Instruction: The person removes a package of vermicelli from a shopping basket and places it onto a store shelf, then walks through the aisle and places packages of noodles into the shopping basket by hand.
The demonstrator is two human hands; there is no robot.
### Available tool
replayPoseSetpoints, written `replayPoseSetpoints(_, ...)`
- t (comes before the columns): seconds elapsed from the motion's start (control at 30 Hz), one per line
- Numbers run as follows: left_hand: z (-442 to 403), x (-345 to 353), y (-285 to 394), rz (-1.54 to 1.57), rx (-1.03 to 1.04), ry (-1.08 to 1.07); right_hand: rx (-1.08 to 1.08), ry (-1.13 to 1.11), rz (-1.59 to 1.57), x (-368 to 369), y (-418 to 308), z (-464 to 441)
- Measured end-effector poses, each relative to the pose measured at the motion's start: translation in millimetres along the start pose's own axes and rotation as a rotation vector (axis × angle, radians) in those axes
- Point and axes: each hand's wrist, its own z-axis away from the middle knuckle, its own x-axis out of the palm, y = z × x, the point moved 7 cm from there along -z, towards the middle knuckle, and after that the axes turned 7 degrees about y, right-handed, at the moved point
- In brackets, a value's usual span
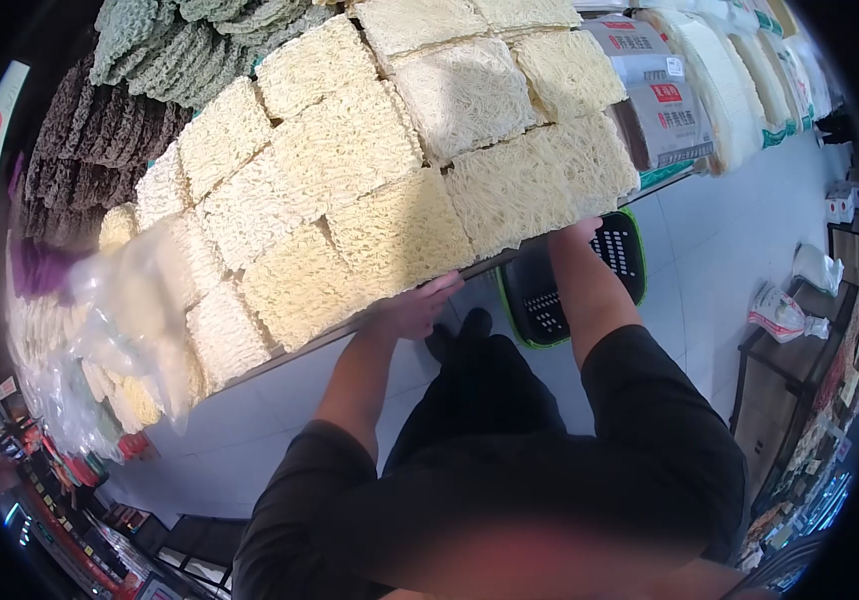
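Observation:
Stacked square blocks of pale yellow dried noodles [350,150] cover the display in front of me. My left hand [418,308] is at the front edge [320,338] of the display, its fingers stretched out along it and nothing seen in them. Further right, my right hand [578,234] reaches to the same edge, beneath a noodle block [540,190]. Its fingers are mostly hidden, so I cannot tell what they hold, if anything. Below my right forearm a black shopping basket with a green rim [642,262] stands on the floor.
Dark brown noodle blocks [100,135] and greenish ones [190,50] lie at the far left. Clear plastic bags [125,290] hang over the left end. Packaged noodles [665,120] line the right. A low shelf [775,375] with white bags [782,312] stands across the tiled floor [690,260].

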Motion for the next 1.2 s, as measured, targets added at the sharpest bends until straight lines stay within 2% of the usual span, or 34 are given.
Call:
replayPoseSetpoints(0.3,-2.4,32.6,-10.3,0.108,-0.04,0.158,-0.044,-0.006,-0.008,4.9,-8.2,5.8)
replayPoseSetpoints(0.47,3.4,11.8,-3.3,-0.045,-0.006,0.212,-0.063,-0.004,-0.014,4.3,-8.6,11.6)
replayPoseSetpoints(0.7,0.0,21.3,-3.2,0.118,-0.017,0.162,-0.09,-0.004,-0.008,3.7,-7.2,13.6)
replayPoseSetpoints(0.87,-4.9,37.9,-7.0,0.008,0.002,0.222,-0.103,-0.014,-0.008,1.2,-9.1,11.4)
replayPoseSetpoints(1.0,-3.3,43.5,-16.8,0.205,-0.104,0.247,-0.102,-0.023,-0.011,-0.4,-9.8,11.3)
replayPoseSetpoints(1.2,-1.0,16.9,-11.8,0.24,-0.158,0.118,-0.109,-0.066,0.021,-0.8,-14.4,17.2)
